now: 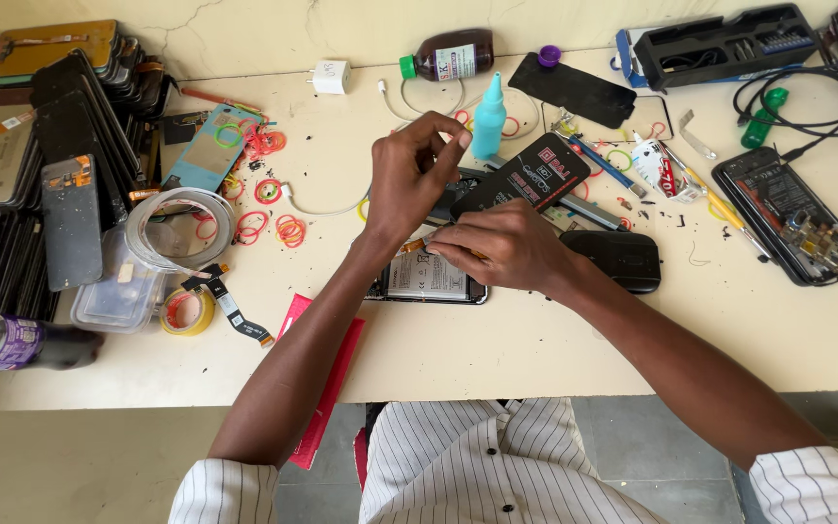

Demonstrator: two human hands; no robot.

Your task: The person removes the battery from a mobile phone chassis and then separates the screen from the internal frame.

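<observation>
This was a phone repair workshop, no question. The cream desk [535,349] was littered with an opened phone [429,277], a second gutted handset [792,215] at the right, and stacks of spare screens [70,146] along the left edge. A black tool case [720,44], tape rolls [181,228], coloured rubber bands [264,141] and a teal glue bottle [489,116] lay scattered about.

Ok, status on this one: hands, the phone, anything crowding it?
Left hand raised, fingertips pinched. Right hand pressing on the opened black phone with exposed battery. Black card packet and black oval case crowd it closely.
</observation>
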